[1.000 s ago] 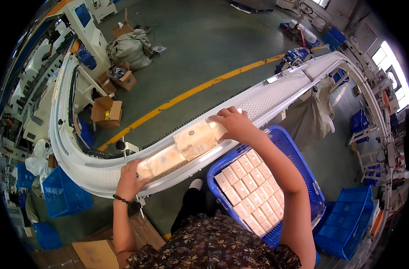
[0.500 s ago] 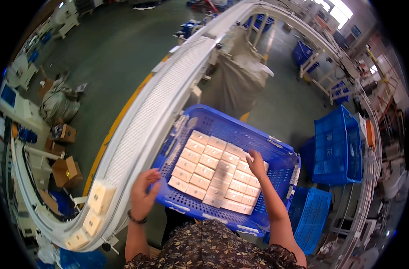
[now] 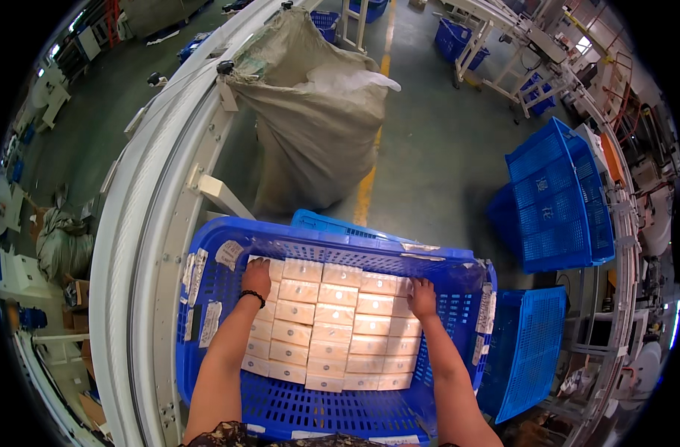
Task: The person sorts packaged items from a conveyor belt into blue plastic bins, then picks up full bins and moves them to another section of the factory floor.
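A blue plastic basket (image 3: pixel 355 257) with perforated walls stands in front of me, holding a flat layer of cream-white rectangular packs (image 3: pixel 335 316) in close rows, each with a small round mark. My left hand (image 3: pixel 257 279), a dark bead bracelet at its wrist, rests on the packs at the far left corner, fingers bent but not closed round one. On the far right side of the layer, my right hand (image 3: pixel 423 299) touches the outer packs with its fingers slightly apart. Both forearms reach over the basket's near side.
A white conveyor (image 3: pixel 143 223) runs along the left of the basket. Beyond it stands a large grey-brown sack (image 3: pixel 321 134) with clear plastic on top. Blue crates (image 3: pixel 560 197) are at the right, one lower crate (image 3: pixel 526 350) beside the basket.
My left hand has moved from outside the basket's left rim onto the packs. My right hand remains at the packs' right side. The view has shifted, bringing basket and sack closer.
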A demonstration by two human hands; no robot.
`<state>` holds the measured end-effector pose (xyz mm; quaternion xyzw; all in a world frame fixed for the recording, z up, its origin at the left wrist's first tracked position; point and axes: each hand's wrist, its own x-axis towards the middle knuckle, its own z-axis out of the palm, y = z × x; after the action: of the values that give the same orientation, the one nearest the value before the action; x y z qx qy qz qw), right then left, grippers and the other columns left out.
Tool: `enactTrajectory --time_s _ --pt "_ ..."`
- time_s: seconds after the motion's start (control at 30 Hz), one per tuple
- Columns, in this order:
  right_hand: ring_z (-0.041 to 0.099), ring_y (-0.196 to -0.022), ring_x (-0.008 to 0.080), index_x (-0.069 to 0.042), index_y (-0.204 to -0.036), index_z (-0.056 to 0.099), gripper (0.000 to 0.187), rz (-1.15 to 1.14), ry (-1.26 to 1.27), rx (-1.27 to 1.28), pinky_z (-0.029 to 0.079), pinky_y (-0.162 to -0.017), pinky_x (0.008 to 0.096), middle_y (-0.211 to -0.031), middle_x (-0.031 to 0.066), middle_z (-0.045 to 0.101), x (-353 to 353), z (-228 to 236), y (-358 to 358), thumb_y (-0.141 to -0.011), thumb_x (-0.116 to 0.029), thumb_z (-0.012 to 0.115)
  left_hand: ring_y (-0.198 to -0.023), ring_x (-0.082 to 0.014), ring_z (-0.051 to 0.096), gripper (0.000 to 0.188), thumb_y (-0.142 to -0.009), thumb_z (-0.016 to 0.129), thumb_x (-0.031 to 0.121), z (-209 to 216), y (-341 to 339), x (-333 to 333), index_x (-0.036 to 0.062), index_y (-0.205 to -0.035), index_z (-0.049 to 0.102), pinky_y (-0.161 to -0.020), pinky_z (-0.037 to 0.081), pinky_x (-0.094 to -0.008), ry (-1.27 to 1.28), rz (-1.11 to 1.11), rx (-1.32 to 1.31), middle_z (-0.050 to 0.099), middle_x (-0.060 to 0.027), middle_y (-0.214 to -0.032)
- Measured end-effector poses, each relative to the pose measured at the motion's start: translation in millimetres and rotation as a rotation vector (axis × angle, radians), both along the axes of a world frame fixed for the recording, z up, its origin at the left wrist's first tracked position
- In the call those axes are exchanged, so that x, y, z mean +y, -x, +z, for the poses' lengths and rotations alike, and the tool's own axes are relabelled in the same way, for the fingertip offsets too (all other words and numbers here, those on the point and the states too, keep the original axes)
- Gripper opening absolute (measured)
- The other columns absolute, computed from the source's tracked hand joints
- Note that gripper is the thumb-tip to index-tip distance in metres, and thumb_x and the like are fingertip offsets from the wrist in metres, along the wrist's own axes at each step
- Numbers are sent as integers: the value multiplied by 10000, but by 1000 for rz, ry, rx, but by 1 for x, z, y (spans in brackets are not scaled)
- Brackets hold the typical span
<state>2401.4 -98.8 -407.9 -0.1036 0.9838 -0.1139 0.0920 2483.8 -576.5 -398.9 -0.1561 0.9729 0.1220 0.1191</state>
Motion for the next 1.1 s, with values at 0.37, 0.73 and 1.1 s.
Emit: enactTrajectory --time_s 0.37,0.73,1.1 --pt "482 -1209 361 -220 -1324 606 770 -13 -87 -137 451 -966 551 -1292 112 580 1 -53 15 -615 -257 905 -1363 -389 355 791 -665 882 253 -40 25 9 347 -1380 557 -966 407 -707 83 -126 -117 481 -58 -1404" --pt "431 -1267 325 -217 -1194 684 632 -57 135 98 342 -984 594 -1235 13 580 -2 -32 -5 -609 -36 836 -1285 -341 410 570 -664 756 29 -36 6 16 303 -1161 703 -986 312 -707 58 -31 236 533 -41 -1277" --pt "460 -1252 311 -188 -1146 699 614 17 160 431 299 -1062 505 -1197 22 592 -9 161 -40 -594 73 770 -1239 -330 448 507 -672 711 -16 99 -35 36 274 -1086 750 -1026 300 -571 -33 64 518 564 -40 -1180"
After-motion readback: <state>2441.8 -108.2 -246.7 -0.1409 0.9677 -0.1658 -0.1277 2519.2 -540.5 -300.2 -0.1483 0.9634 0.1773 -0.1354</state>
